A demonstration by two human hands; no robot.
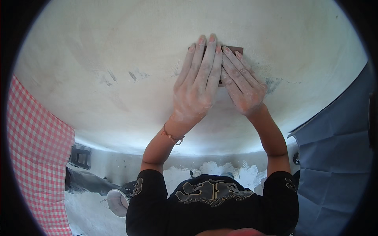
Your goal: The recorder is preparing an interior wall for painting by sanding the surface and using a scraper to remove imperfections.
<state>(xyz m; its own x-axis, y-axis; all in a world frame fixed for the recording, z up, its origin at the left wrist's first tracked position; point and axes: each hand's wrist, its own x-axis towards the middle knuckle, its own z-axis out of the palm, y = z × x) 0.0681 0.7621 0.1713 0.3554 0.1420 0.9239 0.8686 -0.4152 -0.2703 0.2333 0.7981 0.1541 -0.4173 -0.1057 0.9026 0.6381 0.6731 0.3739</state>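
Both my hands are coated in pale dust and lie flat against a whitish plastered wall (pixel 118 47). Under the fingers of my left hand (pixel 198 73) and my right hand (pixel 243 79) is a dark brown rectangular sanding sheet or block (pixel 236 49). Most of it is covered; its upper right corner and a bit of its lower edge show. My hands press it side by side, with the fingertips pointing up the wall. Grey scuff marks (pixel 133 75) run to the left of my hands, and a darker grey patch (pixel 273 85) shows just right of my right wrist.
Red-and-white checked cloth (pixel 38 147) hangs on the left, blue-grey sheeting (pixel 330 177) on the right. A whitish bucket (pixel 117 203) stands on the floor at lower left, near a dark stool-like object (pixel 80 156). White powder (pixel 212 168) covers floor at the wall's foot.
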